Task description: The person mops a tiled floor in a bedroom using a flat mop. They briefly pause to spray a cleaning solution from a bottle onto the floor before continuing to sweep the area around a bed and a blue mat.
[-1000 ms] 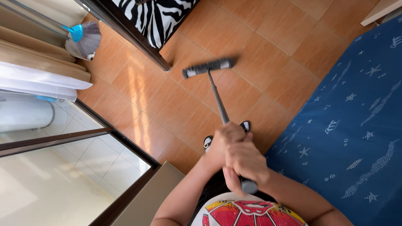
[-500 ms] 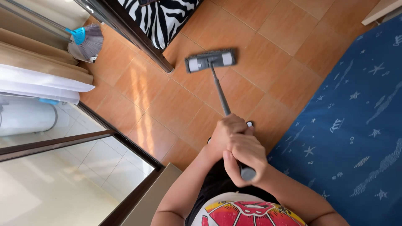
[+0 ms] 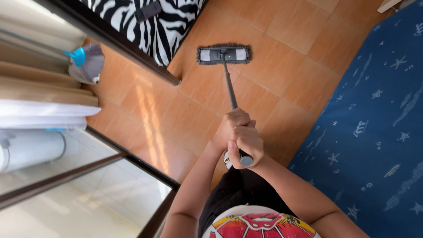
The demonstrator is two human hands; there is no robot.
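Observation:
I hold a flat grey mop by its metal handle (image 3: 229, 86). My left hand (image 3: 230, 124) grips the pole lower down, and my right hand (image 3: 246, 145) wraps the top end just behind it. The mop head (image 3: 223, 54) lies flat on the orange floor tiles (image 3: 282, 70), next to the edge of the zebra-striped surface (image 3: 169, 22). Below my hands I see dark shorts and a red-and-white patterned shirt.
A dark frame edge (image 3: 132, 46) borders the zebra-striped surface at the upper left. A blue star-patterned bedspread (image 3: 379, 128) fills the right side. A grey dustpan with a blue handle (image 3: 88, 61) leans at the left by curtains. A glass sliding door (image 3: 88, 185) runs along the lower left.
The mop head has slid away from me, further up the tiles toward the zebra-striped surface, and turned flat-on. Both hands kept their grip and pushed forward.

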